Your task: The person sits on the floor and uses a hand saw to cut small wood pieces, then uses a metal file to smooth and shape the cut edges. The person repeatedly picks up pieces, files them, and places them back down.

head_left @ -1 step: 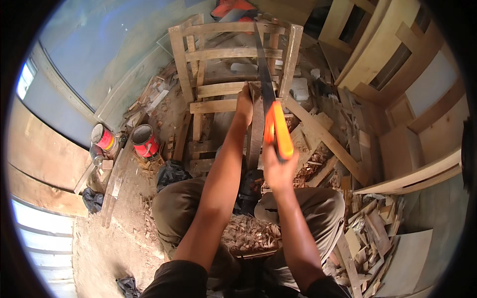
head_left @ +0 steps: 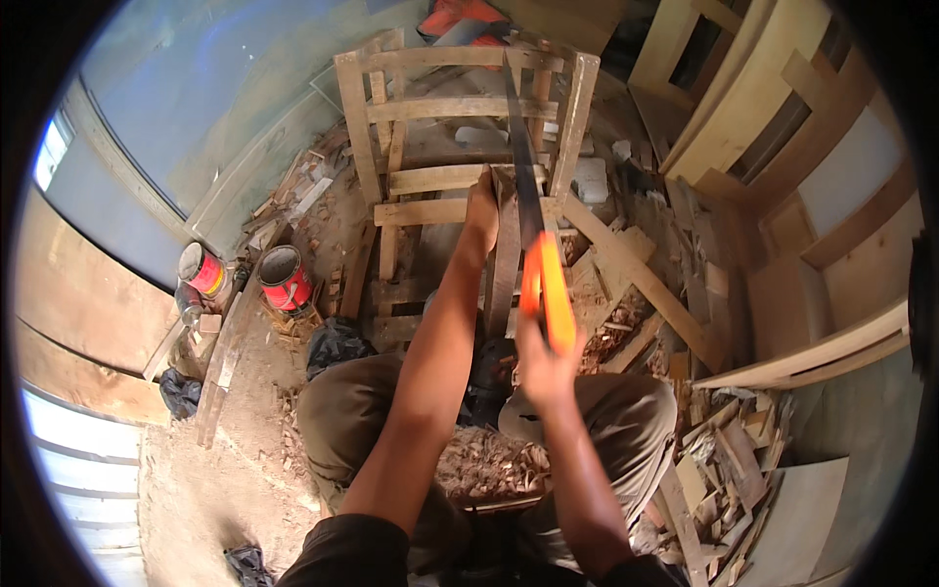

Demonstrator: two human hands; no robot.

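Note:
My right hand [head_left: 550,364] is wrapped round the orange handle of a handsaw [head_left: 524,161], whose long dark blade points away from me. The blade runs alongside the upper end of a wooden board [head_left: 506,256] that stands between my knees. Whether its teeth are in the wood I cannot tell. Near the top of that board, my left hand [head_left: 481,213] grips it from the left side. Just beyond, a wooden frame [head_left: 460,110] with several crossbars stands upright, its lower rail close behind my left hand.
Two red paint cans [head_left: 285,278] stand to the left, near a black plastic bag [head_left: 337,344]. Wood shavings [head_left: 489,460] cover the ground between my legs. Offcuts [head_left: 724,470] are heaped at the lower right. A long plank [head_left: 646,274] slants across the right side, before large wooden panels [head_left: 782,127].
My right hand has drawn the saw back toward me, so its handle sits lower in the picture. My left hand keeps its hold on the board.

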